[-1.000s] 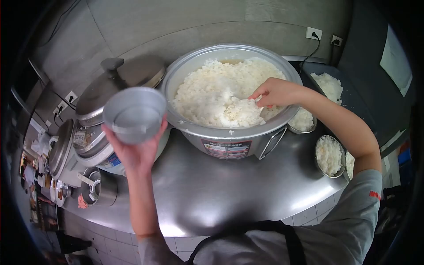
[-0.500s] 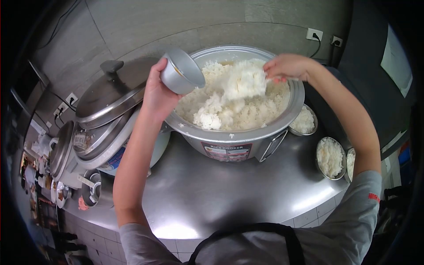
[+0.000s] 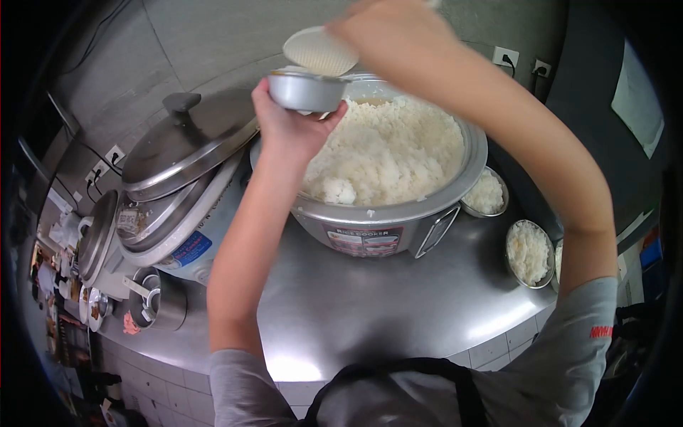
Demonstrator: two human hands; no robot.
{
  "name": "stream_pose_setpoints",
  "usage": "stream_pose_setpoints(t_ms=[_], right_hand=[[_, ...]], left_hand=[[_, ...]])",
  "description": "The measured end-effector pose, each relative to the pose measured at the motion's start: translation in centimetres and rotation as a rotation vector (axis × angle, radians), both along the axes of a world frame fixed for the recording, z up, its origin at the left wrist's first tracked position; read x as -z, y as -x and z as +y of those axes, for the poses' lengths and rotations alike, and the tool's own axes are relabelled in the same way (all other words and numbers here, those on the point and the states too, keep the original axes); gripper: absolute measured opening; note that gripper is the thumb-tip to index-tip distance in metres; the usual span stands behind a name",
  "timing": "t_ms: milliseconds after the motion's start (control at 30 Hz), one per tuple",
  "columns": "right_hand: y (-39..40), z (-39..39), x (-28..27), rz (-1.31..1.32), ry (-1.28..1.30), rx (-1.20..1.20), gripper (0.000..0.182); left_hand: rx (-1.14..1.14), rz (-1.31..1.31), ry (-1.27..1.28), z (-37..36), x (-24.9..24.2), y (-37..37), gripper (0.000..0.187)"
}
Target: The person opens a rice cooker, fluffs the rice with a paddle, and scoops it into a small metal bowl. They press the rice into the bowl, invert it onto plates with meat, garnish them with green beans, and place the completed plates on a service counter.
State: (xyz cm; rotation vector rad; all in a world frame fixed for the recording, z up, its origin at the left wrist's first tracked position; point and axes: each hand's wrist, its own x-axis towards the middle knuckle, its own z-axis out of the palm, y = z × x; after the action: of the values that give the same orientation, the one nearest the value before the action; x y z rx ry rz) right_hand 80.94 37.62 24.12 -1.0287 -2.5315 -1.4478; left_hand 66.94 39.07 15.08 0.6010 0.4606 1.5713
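My left hand is wrapped round a small round metal bowl, held up over the left rim of the large rice cooker. A white rice paddle with a dimpled face is tilted over the bowl's mouth, and some rice shows at the bowl's rim. Above and to the right, my right hand grips the paddle; it is blurred, and its fingers are partly hidden. A heap of cooked white rice fills the cooker.
Right of the cooker stand metal bowls of rice on the steel table. To the left, a domed lid leans on another rice cooker. Near the left edge is a metal pot with utensils. Wall outlets sit behind.
The right hand has moved up and left, bringing the paddle from the cooker's rice to above the bowl. The left hand has turned the bowl from tilted to nearly upright.
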Motion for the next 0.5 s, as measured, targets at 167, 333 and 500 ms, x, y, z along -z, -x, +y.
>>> stream_pose_setpoints(t_ms=[167, 333, 500], right_hand=[[-5.5, 9.0, 8.2, 0.495, 0.549, 0.021, 0.023], [-5.4, 13.6, 14.7, 0.596, 0.933, -0.143, 0.027], [-4.8, 13.5, 14.5, 0.841, 1.360, -0.141, 0.032]], left_hand=[[-0.010, 0.008, -0.021, -1.5, -0.1, 3.7, 0.058], [-0.021, 0.023, -0.034, -2.2, -0.8, 4.8, 0.056], [-0.027, 0.016, -0.014, -1.8, -1.0, 5.3, 0.056]])
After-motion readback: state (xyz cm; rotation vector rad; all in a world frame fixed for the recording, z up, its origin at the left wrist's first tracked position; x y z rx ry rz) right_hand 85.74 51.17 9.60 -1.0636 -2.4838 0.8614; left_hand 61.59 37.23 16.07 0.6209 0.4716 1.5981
